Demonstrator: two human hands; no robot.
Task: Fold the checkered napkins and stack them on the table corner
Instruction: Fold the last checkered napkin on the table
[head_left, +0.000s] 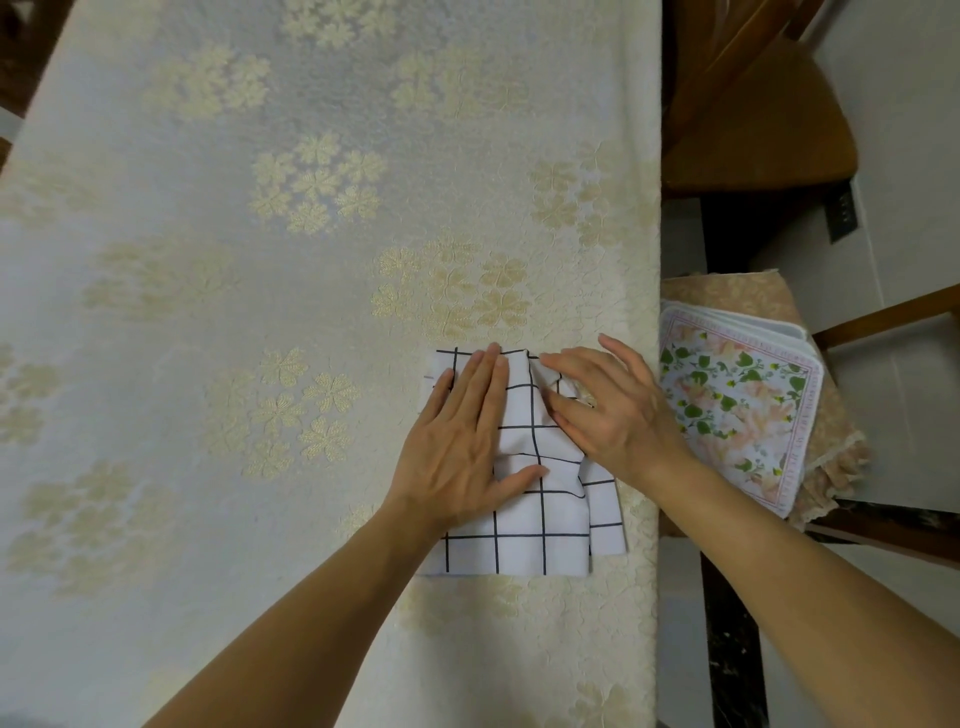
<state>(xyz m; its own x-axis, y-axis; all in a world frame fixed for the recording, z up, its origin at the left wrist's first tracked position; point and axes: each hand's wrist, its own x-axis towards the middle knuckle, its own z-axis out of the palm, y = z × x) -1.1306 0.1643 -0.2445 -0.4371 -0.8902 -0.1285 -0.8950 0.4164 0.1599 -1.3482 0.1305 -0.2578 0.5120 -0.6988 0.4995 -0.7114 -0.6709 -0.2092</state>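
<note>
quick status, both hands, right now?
Left hand: open, flat on the checkered napkin, pressing it.
Right hand: open, fingers resting on the napkin's right side.

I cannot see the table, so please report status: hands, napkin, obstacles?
Left hand flat on checkered napkin. Right hand pressing its right edge. Napkin bunched, not stacked. Nothing in the way.

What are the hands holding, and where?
Nothing is gripped. The left hand and right hand both press flat on the napkin, near its far end.
</note>
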